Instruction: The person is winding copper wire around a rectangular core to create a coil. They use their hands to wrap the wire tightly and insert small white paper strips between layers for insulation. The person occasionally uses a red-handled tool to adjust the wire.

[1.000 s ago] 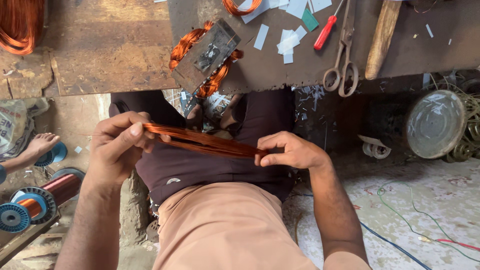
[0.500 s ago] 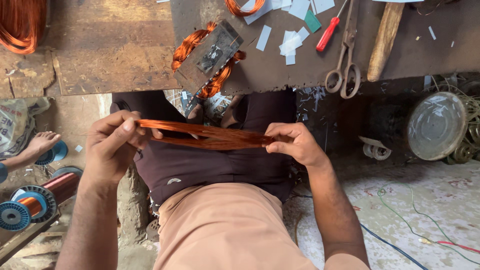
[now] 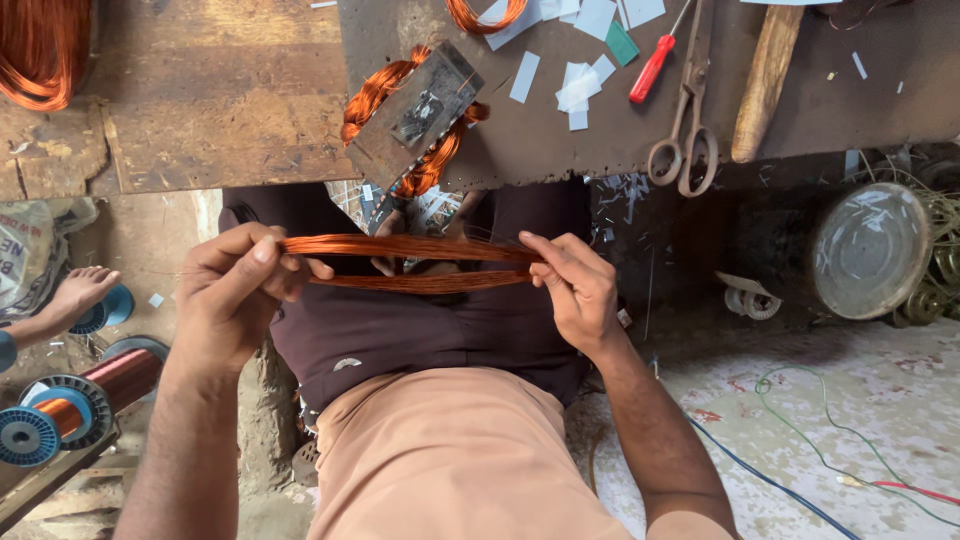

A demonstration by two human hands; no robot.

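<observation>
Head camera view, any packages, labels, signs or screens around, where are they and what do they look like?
Printed sack: far left edge on the floor, crumpled, whitish with dark lettering.
Small tag: on the dark trousers below the left hand, pale oval.
No screens or signs.

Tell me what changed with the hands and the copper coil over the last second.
The copper wire coil levelled out from a slant and opened into a flat loop; the left hand dropped, the right hand rose. Both kept their grip. The bench tools stayed put.
</observation>
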